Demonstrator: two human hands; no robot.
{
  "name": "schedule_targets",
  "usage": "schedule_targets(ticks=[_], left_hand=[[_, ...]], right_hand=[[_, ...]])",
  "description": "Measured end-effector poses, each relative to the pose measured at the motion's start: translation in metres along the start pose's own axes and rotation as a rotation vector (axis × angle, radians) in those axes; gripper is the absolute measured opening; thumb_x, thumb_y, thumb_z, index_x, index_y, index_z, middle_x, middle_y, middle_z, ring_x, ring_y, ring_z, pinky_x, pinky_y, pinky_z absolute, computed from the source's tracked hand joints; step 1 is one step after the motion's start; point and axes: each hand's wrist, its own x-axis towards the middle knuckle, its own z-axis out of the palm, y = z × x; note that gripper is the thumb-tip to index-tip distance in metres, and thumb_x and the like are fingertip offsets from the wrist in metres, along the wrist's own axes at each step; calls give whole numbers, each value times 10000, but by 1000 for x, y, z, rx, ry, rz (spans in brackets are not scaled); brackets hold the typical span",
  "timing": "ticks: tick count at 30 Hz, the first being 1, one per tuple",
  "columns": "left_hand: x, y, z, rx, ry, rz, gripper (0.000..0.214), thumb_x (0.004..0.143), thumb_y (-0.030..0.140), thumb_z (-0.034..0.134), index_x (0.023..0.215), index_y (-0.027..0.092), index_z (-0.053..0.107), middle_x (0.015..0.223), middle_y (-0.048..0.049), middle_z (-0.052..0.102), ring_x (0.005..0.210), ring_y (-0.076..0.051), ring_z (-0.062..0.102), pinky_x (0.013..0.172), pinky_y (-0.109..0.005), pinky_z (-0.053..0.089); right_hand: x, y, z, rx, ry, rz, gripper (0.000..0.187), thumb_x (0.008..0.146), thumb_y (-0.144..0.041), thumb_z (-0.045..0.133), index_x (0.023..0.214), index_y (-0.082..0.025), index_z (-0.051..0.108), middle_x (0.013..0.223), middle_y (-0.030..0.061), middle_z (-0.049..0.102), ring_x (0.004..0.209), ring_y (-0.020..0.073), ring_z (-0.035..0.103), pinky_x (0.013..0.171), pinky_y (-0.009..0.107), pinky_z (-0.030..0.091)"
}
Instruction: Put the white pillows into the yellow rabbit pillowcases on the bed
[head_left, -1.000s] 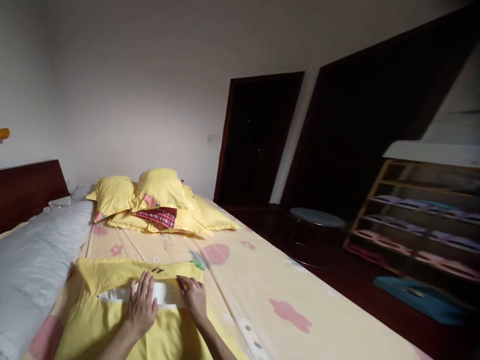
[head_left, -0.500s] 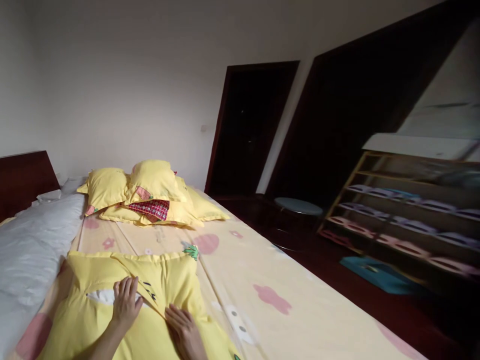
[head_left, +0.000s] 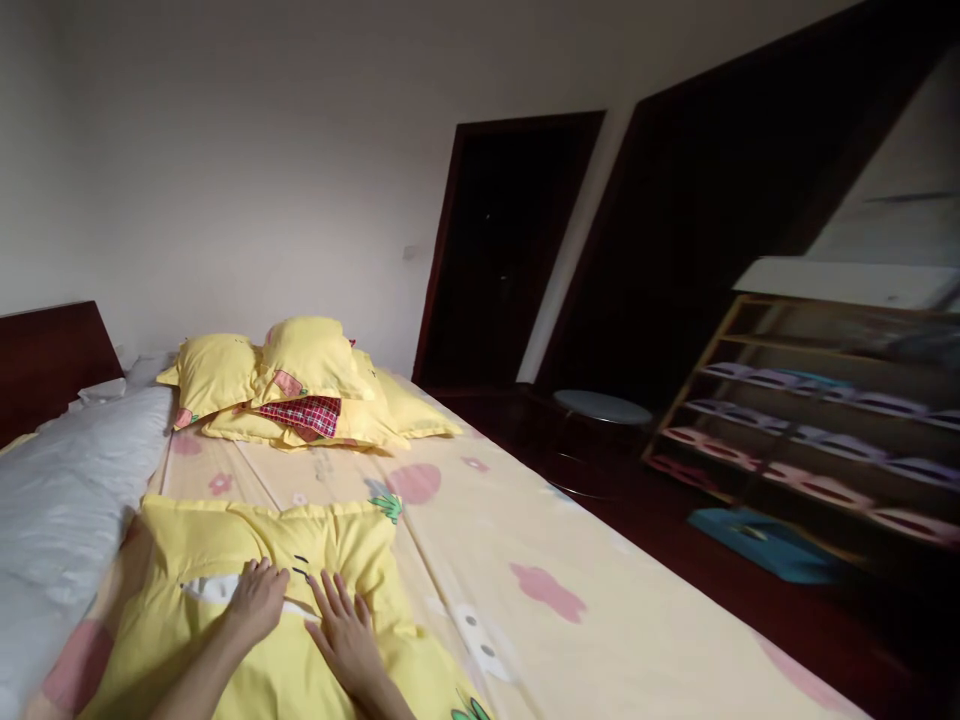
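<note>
A yellow pillow lies on the bed in front of me, its pillowcase slit open across the middle. White filling shows through the slit. My left hand is closed on the fabric at the slit's upper edge, with its fingers curled over. Just right of it, my right hand rests on the pillowcase with fingers spread, near the slit's right end. Printed dark marks and green leaves decorate the yellow cloth.
Several yellow pillows are piled at the far end of the bed, around a red plaid cloth. White bedding runs along the left. Beyond the bed's right edge stand a round stool and a slipper rack.
My right hand has moved up and left on the pillow, its fingers now spread flat. My left hand has shifted slightly right along the slit.
</note>
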Motion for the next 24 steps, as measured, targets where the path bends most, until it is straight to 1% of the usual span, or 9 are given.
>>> schedule_targets(ticks=[2, 5, 7, 9, 14, 17, 19, 22, 24], left_hand=[[-10, -20, -17, -33, 39, 23, 270, 885, 199, 427, 1042, 243, 643, 1058, -52, 683, 1041, -209, 585, 940, -361, 430], [-31, -62, -30, -100, 119, -60, 530, 777, 159, 475, 1296, 244, 540, 1354, -69, 585, 1273, -231, 491, 1096, -383, 358], [-46, -85, -25, -148, 94, -111, 611, 735, 147, 473, 1336, 250, 517, 1413, -58, 553, 1315, -234, 469, 1123, -367, 349], [-56, -97, -13, -168, 69, -138, 521, 770, 175, 457, 1276, 245, 561, 1335, -62, 606, 1242, -227, 525, 1086, -350, 390], [-51, -91, 6, -4, 1, -302, 292, 879, 179, 374, 1037, 192, 619, 1120, -80, 672, 1114, -214, 583, 967, -331, 417], [-41, -91, -1, 20, -66, -315, 307, 872, 108, 366, 1026, 211, 612, 1065, -56, 703, 1051, -177, 626, 859, -267, 421], [-41, -95, -10, 33, -87, -324, 333, 880, 85, 341, 1033, 220, 603, 1027, -52, 719, 975, -155, 655, 767, -238, 409], [-49, -102, -28, 57, -92, -310, 297, 908, 127, 332, 975, 227, 604, 939, -46, 727, 871, -157, 671, 675, -238, 377], [-56, -102, -42, 68, -84, -266, 269, 911, 146, 353, 941, 236, 604, 910, -33, 721, 855, -161, 666, 669, -241, 373]], right_hand=[[-3, 10, -3, 31, 39, -3, 625, 936, -577, 378, 1491, -291, 389, 1560, 67, 371, 1462, 304, 287, 1148, 543, 269], [-5, 30, -21, 95, 93, 24, 554, 940, -492, 393, 1407, -222, 522, 1434, 110, 549, 1345, 268, 487, 1096, 443, 362], [-6, 38, -27, 119, 125, 26, 503, 929, -428, 421, 1334, -185, 592, 1375, 125, 602, 1296, 261, 537, 1070, 410, 380], [-7, 37, -24, 120, 143, -1, 453, 920, -387, 449, 1268, -169, 641, 1353, 130, 618, 1291, 270, 541, 1061, 403, 374], [-6, 15, -16, -18, 247, 34, 352, 947, -215, 375, 964, -182, 725, 1076, 110, 752, 1001, 216, 689, 880, 309, 419], [-2, 11, -28, -80, 249, 30, 332, 932, -186, 401, 784, -190, 698, 837, 69, 754, 804, 194, 691, 787, 297, 398], [2, 14, -38, -96, 238, 20, 307, 905, -176, 439, 735, -193, 693, 787, 64, 745, 799, 208, 687, 798, 319, 390], [10, 13, -49, -123, 248, 29, 266, 864, -156, 471, 813, -192, 729, 999, 120, 754, 1027, 273, 660, 904, 388, 380], [15, 4, -49, -124, 272, 7, 291, 860, -205, 504, 1049, -202, 725, 1259, 146, 672, 1231, 301, 562, 984, 428, 362]])
